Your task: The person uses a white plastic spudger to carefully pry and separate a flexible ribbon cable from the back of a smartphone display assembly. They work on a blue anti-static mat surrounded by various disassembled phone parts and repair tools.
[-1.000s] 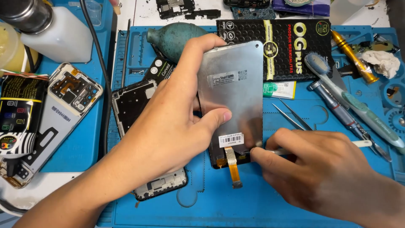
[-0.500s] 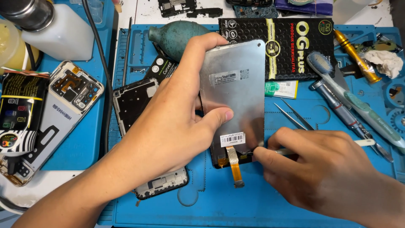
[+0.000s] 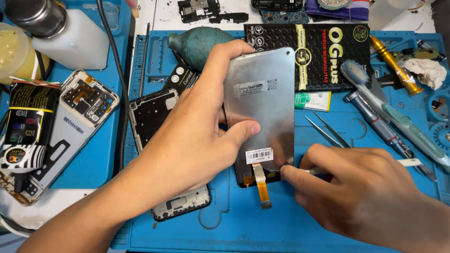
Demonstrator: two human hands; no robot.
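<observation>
While my left hand [image 3: 187, 140] clamps the grey metal-backed phone screen [image 3: 260, 107] above the blue tabletop mat [image 3: 225, 225], my right hand [image 3: 356, 192] pinches a thin white-handled tool [image 3: 408, 162] beside its orange flex cable [image 3: 261, 185]; prying there seems to need gentle pressure.

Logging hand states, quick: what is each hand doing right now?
Left hand: closed on the phone screen panel, held tilted above the mat.
Right hand: pinching a thin white tool at the panel's lower edge.

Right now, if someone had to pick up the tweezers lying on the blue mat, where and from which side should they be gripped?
Grip the tweezers across the two arms near the joined end by the right hand, coming from above. They lie flat, with the fine tips pointing up-left toward the green-and-white label, so that end is probably too slender to pinch safely.
</observation>
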